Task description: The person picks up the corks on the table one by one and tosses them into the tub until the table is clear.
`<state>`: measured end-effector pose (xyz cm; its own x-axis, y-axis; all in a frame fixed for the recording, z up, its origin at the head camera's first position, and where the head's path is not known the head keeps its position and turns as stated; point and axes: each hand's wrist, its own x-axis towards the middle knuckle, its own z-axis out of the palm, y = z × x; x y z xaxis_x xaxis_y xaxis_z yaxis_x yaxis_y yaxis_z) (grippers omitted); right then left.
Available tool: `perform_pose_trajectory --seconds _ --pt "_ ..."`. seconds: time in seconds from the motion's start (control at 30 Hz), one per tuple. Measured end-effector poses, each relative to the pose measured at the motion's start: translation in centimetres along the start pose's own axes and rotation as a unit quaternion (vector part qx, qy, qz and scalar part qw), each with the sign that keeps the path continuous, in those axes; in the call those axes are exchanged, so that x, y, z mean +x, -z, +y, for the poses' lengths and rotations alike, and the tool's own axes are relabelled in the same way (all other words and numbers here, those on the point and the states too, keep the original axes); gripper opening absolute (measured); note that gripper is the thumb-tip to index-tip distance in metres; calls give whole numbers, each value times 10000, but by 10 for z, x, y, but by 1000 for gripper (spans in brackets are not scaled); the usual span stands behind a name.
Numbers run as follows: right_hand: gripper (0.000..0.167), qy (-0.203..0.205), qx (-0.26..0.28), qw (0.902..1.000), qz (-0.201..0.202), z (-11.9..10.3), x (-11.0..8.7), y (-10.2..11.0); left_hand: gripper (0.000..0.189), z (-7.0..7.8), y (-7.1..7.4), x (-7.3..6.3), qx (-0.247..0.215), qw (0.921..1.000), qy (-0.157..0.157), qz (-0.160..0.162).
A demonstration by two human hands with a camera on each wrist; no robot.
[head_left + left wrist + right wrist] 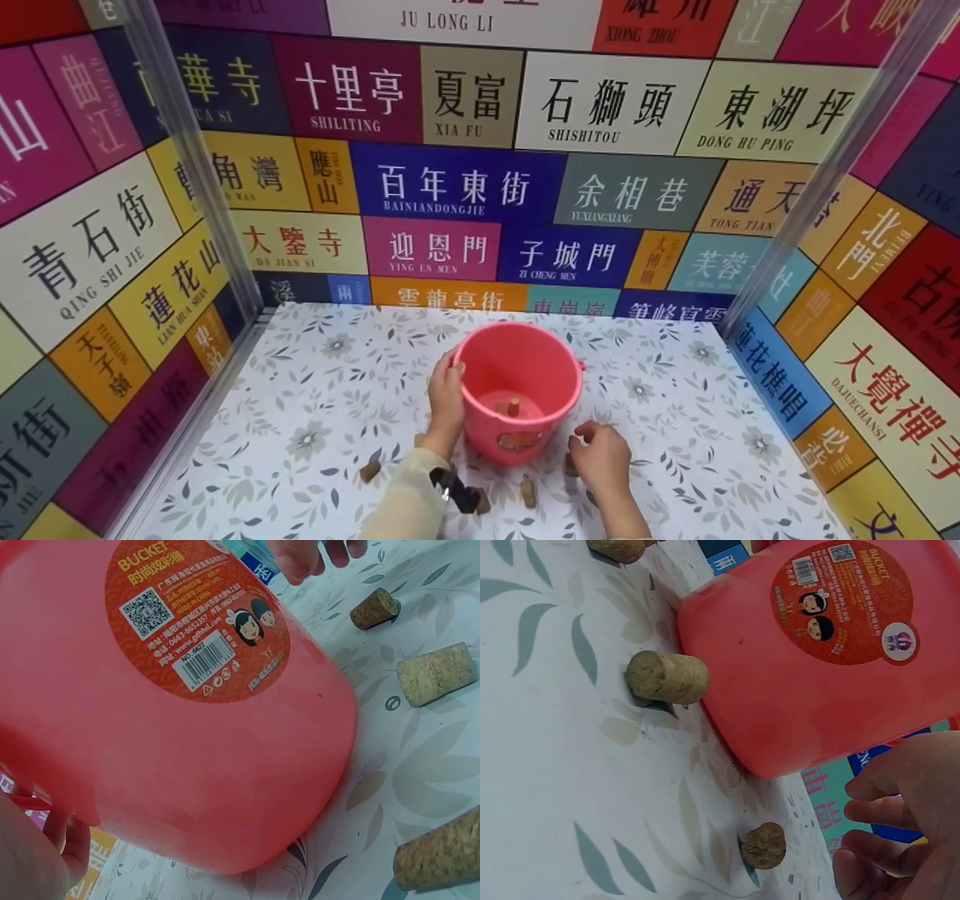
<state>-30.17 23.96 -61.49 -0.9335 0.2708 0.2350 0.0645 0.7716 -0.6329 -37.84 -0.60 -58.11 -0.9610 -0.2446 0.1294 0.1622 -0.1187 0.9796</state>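
Walls point(615, 139) of flat, glossy-looking colour blocks are surrounding the table, carrying place names in Chinese characters and Latin letters; I'm reading BAINIANDONGJIE, SHISHITOU, SHILITING and QING SHI JIE from here. In the corners, slim posts point(199, 172) are standing in front of some of the lettering and cutting across it. The white tabletop point(690, 480) is showing a print of grey leaves and flowers. On it, near the middle, a smooth coral-pink plastic bucket point(484, 431) is sitting, round-rimmed and narrowing downward, its mouth leaning toward us. The person's left hand point(447, 401) is clamping onto the bucket's side, up by the rim. The right hand point(604, 461) is hanging just off the other side, apart from the left, its fingers loosely bent and spaced. On the bucket's front a red sticker point(196, 622) is saying BUCKET and MADE IN CHINA, with a QR code, a barcode, NO.6622 and two cartoon faces. Something black point(457, 491) is circling the left wrist and partly covering a cork. Smallest of all, grainy brown cork stoppers point(529, 493) are lying around the bucket's base, one half hidden behind the right hand, while more pieces point(513, 407) are resting inside on the bottom.
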Motion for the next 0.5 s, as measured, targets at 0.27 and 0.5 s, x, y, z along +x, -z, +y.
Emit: perform_pose_trajectory --seconds 0.27,0.5 --pt "10 -22 -43 10000 35 4 -5 -9 44 -1 0 0 -53 10000 -56 18" --pt "13 -206 -92 9996 -156 5 -8 -14 45 0 1 -1 -47 9999 119 -91"
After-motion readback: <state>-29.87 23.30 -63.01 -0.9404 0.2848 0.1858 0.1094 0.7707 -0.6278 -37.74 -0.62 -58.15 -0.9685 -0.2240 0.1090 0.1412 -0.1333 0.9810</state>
